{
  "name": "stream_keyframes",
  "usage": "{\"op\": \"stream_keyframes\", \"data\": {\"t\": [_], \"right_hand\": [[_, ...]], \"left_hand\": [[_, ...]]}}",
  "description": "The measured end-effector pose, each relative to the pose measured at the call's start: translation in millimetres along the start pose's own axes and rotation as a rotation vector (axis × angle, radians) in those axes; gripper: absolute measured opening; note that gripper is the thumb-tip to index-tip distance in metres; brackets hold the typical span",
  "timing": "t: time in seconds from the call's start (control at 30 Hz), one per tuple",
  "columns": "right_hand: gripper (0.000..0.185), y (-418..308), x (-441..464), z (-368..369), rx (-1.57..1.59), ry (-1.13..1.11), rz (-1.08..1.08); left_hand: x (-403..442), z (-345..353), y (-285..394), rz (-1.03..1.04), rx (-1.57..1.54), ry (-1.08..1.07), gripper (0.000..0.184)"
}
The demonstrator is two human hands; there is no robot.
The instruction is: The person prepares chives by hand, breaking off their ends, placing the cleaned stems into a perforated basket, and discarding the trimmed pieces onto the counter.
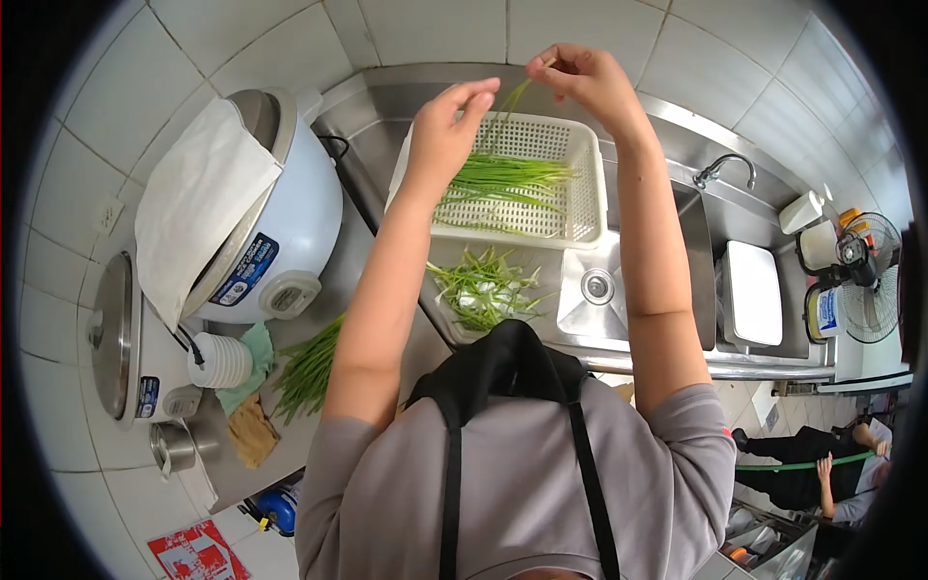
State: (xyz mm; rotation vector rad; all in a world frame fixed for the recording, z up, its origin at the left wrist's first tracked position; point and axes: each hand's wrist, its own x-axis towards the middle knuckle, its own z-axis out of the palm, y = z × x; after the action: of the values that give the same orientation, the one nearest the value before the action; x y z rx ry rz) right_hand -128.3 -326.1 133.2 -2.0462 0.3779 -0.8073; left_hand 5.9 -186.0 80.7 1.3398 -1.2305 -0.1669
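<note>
My right hand [580,82] pinches the end of a few thin green stalks [510,108] that hang down over a white perforated basket [588,184]. To the left of it, my left hand [452,130] is raised over the basket's left side, its fingers apart and nothing visible in them. Long green stalks [512,174] lie across the basket. Below the basket, on the steel counter, sits a loose heap of green trimmings [488,290]. Another bundle of long green stalks [311,367] lies to the left of my left forearm.
A large rice cooker [304,203] with a white cloth [203,203] stands at the left, near stacked white bowls [220,361]. On the right are a sink [594,290], a faucet [725,172], a white lidded container [752,290] and a fan [870,280]. Another person [812,469] is at the lower right.
</note>
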Motion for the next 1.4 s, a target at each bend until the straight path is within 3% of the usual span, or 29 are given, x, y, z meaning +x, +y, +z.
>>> {"op": "stream_keyframes", "data": {"t": [0.2, 0.33, 0.4, 0.6, 0.73, 0.87, 0.97, 1.07, 1.2, 1.3, 1.4], "right_hand": [[0.024, -0.6, 1.9, 21.7, 0.325, 0.121, -0.137], [0.032, 33.3, -15.2, 61.5, 0.24, -0.125, 0.082], [0.032, 44.7, -26.1, 81.7, 0.243, -0.143, -0.075], [0.023, 69.4, -55.4, 100.3, 0.432, -0.324, 0.069], [0.017, 86.9, -73.2, 104.1, 0.661, -0.368, 0.215], [0.014, 99.6, -84.6, 107.4, 0.88, -0.3, 0.216], [0.012, 97.4, -92.2, 110.4, 1.468, -0.111, 0.396], [0.01, 110.5, -109.0, 119.5, 1.403, -0.141, 0.464], [0.024, 101.8, -139.8, 137.7, 0.421, -0.491, 0.41], [0.029, 105.5, -153.1, 147.5, -0.123, -0.51, 0.026], [0.024, 89.5, -147.7, 125.9, -0.246, -0.563, 0.032]], "left_hand": [[24.7, 4.4, 11.2, -0.073, -0.123, -0.067, 0.024], [31.1, -1.2, 20.2, -0.093, -0.34, 0.077, 0.024], [32.9, -4.9, 20.8, -0.096, -0.423, 0.114, 0.024], [38.0, -37.0, 26.2, -0.04, -0.565, 0.333, 0.028], [43.9, -63.5, 26.8, 0.017, -0.641, 0.444, 0.029], [41.6, -75.0, 32.4, 0.057, -0.696, 0.502, 0.031], [32.1, -73.4, 43.2, 0.085, -0.732, 0.528, 0.031], [23.9, -79.3, 48.6, 0.111, -0.755, 0.534, 0.031], [13.0, -79.0, 45.2, 0.046, -0.745, 0.534, 0.033], [5.1, -79.7, 33.1, -0.003, -0.761, 0.525, 0.034], [-2.4, -77.6, 22.5, -0.053, -0.771, 0.505, 0.034]]}}
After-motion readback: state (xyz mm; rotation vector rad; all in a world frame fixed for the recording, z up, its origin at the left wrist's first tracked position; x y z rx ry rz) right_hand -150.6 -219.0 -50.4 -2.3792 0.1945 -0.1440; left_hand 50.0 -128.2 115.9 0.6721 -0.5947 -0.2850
